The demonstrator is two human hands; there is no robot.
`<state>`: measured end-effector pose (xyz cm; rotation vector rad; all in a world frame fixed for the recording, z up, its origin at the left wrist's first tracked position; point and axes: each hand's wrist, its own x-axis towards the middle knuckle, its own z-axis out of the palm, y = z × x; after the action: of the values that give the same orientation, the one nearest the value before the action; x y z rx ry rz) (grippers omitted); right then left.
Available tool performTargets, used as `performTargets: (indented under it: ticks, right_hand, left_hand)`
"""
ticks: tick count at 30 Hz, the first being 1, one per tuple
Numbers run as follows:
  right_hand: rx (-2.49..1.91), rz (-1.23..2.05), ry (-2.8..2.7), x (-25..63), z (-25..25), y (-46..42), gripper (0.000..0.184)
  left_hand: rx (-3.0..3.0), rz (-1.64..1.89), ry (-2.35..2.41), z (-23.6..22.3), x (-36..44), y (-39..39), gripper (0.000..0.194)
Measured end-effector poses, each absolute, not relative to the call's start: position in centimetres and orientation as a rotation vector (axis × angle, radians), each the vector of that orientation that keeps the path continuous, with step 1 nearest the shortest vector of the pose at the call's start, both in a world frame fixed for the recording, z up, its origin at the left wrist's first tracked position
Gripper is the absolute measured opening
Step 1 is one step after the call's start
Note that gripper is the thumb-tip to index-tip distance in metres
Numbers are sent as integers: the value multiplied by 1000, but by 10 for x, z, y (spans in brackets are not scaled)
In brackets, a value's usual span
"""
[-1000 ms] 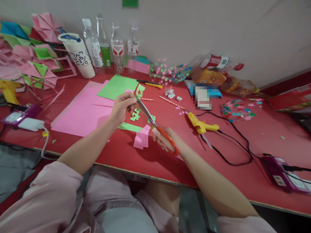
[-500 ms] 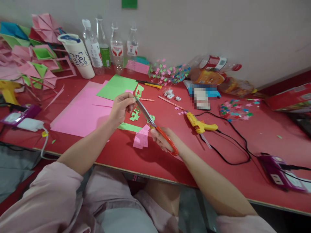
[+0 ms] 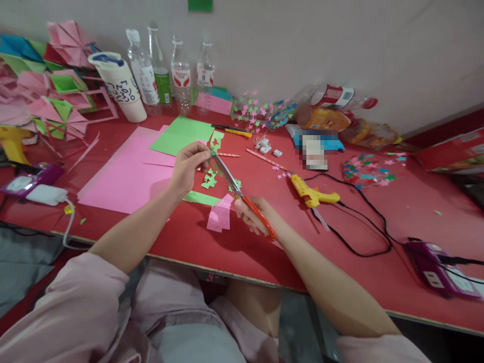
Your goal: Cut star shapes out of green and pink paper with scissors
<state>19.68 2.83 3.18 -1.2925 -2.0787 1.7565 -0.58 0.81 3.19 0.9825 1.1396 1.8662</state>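
My left hand [image 3: 192,164] is closed, thumb and fingertips pinching a small green paper strip [image 3: 217,140] with a star-shaped hole. My right hand [image 3: 251,217] grips scissors [image 3: 260,217] by their red handles. The blades reach up and left, their tips at my left fingertips and the strip. Whether the blades touch the paper is too small to tell. Below them lie green paper cutouts [image 3: 209,179], a green strip [image 3: 202,197] and pink paper pieces [image 3: 219,216]. Beside my left hand are pink sheets [image 3: 117,171] and a green sheet [image 3: 181,135].
A yellow glue gun [image 3: 313,194] with a black cord lies right, near a purple power strip [image 3: 434,269]. Bottles [image 3: 181,75] and a white cup [image 3: 123,88] stand at the wall. A yellow cutter knife [image 3: 238,131] and star-filled containers [image 3: 372,170] lie farther back.
The hands, scissors and paper strip keep nearly the same positions. Only a slight shift of the whole view shows.
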Motion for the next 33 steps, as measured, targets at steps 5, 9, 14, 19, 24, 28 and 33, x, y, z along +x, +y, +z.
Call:
performTargets:
  ticks: [5, 9, 14, 19, 24, 28, 33]
  right_hand:
    - [-1249, 1793, -2089, 196, 30, 27, 49]
    - [-1181, 1816, -2086, 196, 29, 24, 46]
    - [-1148, 1839, -2093, 197, 29, 23, 46]
    - [-1187, 1823, -2106, 197, 31, 25, 46]
    - [-1208, 1805, -2102, 196, 33, 25, 47]
    - [-1274, 1787, -2110, 196, 34, 25, 51]
    - [-1319, 1761, -2102, 196, 35, 24, 50]
  left_hand:
    - [1031, 1976, 1143, 29, -5, 11, 7]
    - [1044, 1952, 1096, 24, -4, 14, 10]
    - [1006, 1905, 1075, 22, -1, 13, 11]
    - [941, 1863, 1039, 27, -1, 11, 8]
    - [904, 1849, 1027, 29, -2, 11, 8]
    - [891, 1849, 995, 30, -2, 11, 8]
    - [879, 1849, 981, 30, -2, 11, 7]
